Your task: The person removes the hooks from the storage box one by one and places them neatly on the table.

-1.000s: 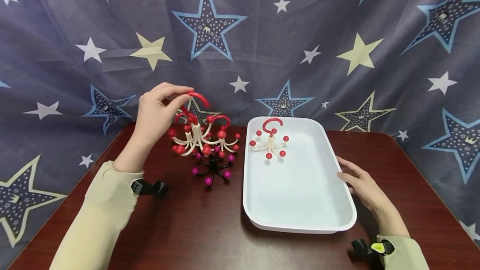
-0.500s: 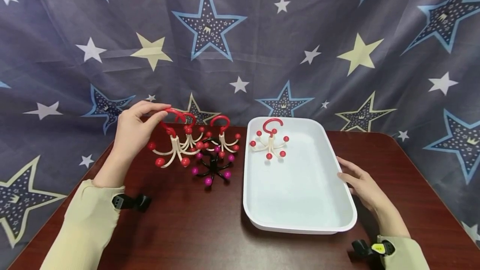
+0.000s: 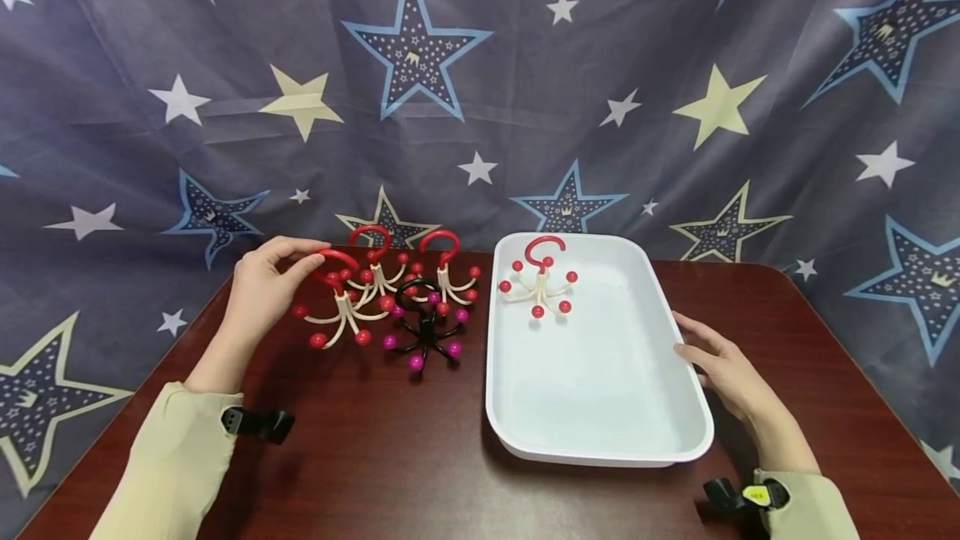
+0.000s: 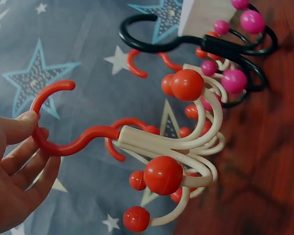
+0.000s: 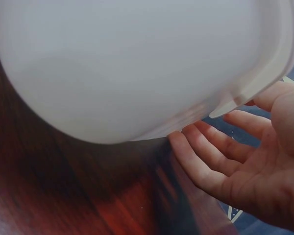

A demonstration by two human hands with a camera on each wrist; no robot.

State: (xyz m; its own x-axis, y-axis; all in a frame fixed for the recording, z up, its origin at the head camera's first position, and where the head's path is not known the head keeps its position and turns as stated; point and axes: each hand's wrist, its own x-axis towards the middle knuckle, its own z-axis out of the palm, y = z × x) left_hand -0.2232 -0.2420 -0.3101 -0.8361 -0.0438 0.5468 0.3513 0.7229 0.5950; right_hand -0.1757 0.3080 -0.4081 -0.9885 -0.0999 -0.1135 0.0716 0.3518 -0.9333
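Note:
My left hand (image 3: 262,286) pinches the red hook of a cream multi-arm hanger (image 4: 142,139) with red ball tips. The hanger stands upright at the table's left; whether its balls touch the table I cannot tell. Close behind it are two matching hangers, one on the left (image 3: 380,280) and one on the right (image 3: 444,280). A black hanger (image 3: 426,330) with magenta balls stands beside them. My right hand (image 3: 723,369) rests its relaxed fingers against the right side of a white tray (image 3: 600,390). In the right wrist view, fingertips (image 5: 176,137) touch the tray's outer wall.
Another red-and-cream hanger (image 3: 540,290) stands inside the tray near its far left corner. The dark red wooden table (image 3: 375,457) ends at a star-patterned curtain (image 3: 525,107) behind everything. A small black camera is strapped to each wrist.
My left hand has carried its hanger leftward and down, away from the other hangers, bringing it close to the table. The right hand and tray have stayed in place.

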